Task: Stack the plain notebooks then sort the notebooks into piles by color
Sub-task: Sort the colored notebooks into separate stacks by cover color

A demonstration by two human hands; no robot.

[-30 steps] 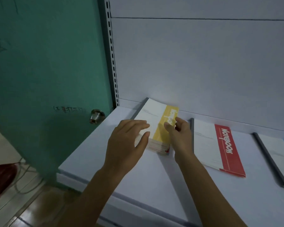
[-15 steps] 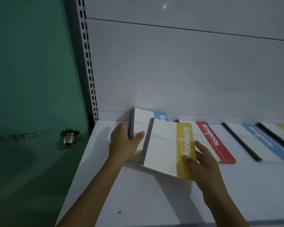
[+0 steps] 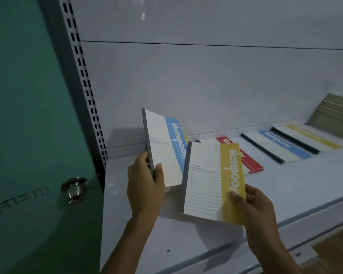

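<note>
Two notebooks held over a white shelf (image 3: pixel 186 244), next to a green door (image 3: pixel 28 115).
In the centre, the left hand (image 3: pixel 145 186) grips the blue notebook (image 3: pixel 166 151) at its spine. The right hand (image 3: pixel 251 206) pinches the yellow notebook (image 3: pixel 212 180) at its lower corner. A red notebook (image 3: pixel 249 161) lies flat on the shelf to the right, and the door knob (image 3: pixel 74 187) is at lower left.

"Notebook" reads along the coloured strip of the blue-banded notebook (image 3: pixel 164 153) and the yellow-banded notebook (image 3: pixel 208 182). Scrawl on door (image 3: pixel 28 115): illegible.

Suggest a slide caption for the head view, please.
Left hand holds a blue notebook, right hand a yellow notebook, above a white shelf.
</note>
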